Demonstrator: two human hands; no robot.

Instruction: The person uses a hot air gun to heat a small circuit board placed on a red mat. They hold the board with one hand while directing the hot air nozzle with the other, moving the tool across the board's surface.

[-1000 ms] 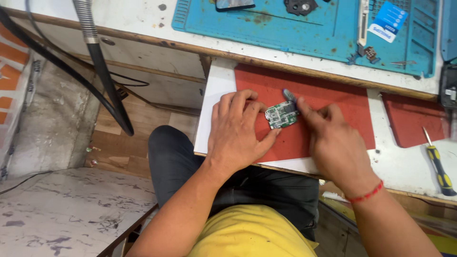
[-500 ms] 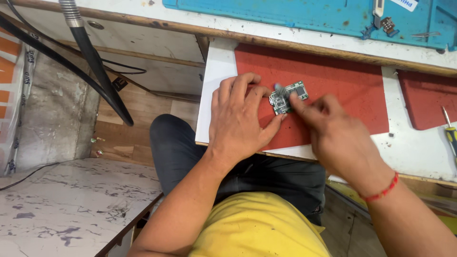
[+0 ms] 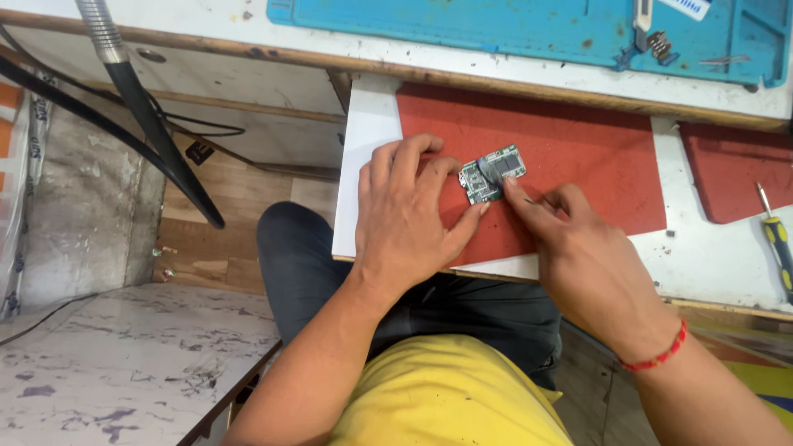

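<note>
Red rubbery mat [image 3: 578, 157] on the pull-out white shelf [image 3: 368, 157] is where all the action is, and it makes sense, since a grippy pad stops a tiny part sliding around. The small green circuit board [image 3: 493, 172] lies flat on that mat, near its front left part. The left hand [image 3: 409, 215] is spread out flat, palm down, with fingertips and thumb pressed at the board's left edge, so it's pinning the thing rather than gripping it. The right hand [image 3: 578, 248] is curled mostly closed around a thin pointed tool, index finger stretched along it, tip meeting the board's lower right corner; I can't tell exactly what kind of tool. A yellow-handled screwdriver [image 3: 775, 239] sits off to the right, well apart, within reach.
</note>
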